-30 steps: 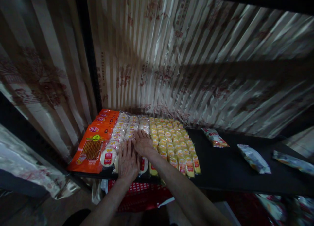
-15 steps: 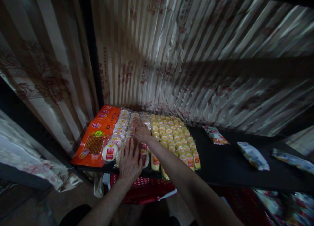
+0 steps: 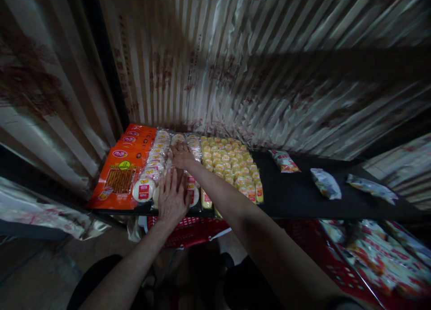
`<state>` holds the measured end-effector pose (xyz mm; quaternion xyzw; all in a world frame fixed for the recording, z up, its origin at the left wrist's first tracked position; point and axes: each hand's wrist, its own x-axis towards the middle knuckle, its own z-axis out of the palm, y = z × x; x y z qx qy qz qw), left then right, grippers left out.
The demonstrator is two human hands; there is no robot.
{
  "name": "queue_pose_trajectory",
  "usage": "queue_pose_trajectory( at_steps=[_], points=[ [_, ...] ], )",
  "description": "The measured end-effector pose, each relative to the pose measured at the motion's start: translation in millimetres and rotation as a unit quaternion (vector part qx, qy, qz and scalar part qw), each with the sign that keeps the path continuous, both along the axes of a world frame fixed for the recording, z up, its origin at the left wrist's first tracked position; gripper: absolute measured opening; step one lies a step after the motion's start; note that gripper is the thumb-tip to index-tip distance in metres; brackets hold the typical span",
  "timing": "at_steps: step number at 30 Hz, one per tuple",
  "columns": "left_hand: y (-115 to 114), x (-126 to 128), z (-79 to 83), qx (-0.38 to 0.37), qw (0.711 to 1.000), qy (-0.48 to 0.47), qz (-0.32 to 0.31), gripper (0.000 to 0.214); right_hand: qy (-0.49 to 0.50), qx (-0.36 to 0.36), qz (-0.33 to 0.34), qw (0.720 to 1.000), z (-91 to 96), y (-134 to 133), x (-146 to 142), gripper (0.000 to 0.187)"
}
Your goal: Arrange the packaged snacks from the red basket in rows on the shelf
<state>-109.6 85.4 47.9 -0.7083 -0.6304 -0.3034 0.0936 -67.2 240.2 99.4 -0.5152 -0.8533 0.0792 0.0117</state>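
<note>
Both my hands rest on rows of clear-wrapped round white crackers laid on a black shelf. My left hand lies flat over the front of the middle row, fingers pointing away from me. Farther back on that row, my right hand is spread with its palm down. Left of the crackers, orange snack bags overlap in a row. On the right stand rows of small yellow-wrapped snacks; my right forearm crosses above their front part. The crackers beneath my palms are hidden.
Three loose snack packets, a red-and-white packet, a pale packet and a long packet, lie on the shelf's right. Beneath it are a red basket and another holding snack bags. A striped curtain hangs behind.
The view has shifted, so the shelf appears higher and slightly left, with more of the lower right basket showing. Both hands stay on the middle cracker row.
</note>
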Motion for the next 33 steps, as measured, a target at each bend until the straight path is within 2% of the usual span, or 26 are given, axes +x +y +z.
queue_pose_trajectory(
  at_steps=[9,13,16,23,28,31,33],
  points=[
    [7,0,-2.4,-0.016,1.0,-0.006,-0.005,0.052,0.005,-0.009,-0.002,1.0,-9.5,7,-3,0.053],
    [8,2,-2.1,-0.008,1.0,-0.011,0.003,0.052,0.023,0.025,-0.001,0.999,-10.0,6,-1,0.053],
    [10,0,-2.3,0.001,1.0,-0.007,0.008,0.054,0.032,0.053,-0.038,0.997,-11.3,8,-2,0.055],
    [14,-7,-5.3,-0.012,1.0,-0.003,0.016,0.057,0.0,0.003,-0.033,0.999,-13.8,12,-10,0.057],
    [13,-7,-0.7,-0.011,1.0,-0.022,0.011,0.055,0.023,-0.017,-0.032,0.999,-1.4,10,-8,0.057],
    [8,-4,4.4,-0.008,1.0,-0.022,0.004,0.054,0.076,0.036,-0.032,0.996,16.8,-2,10,0.055],
    [1,3,7.0,0.003,1.0,-0.019,-0.012,0.053,0.116,0.09,-0.04,0.988,30.6,-19,34,0.054]
  ],
)
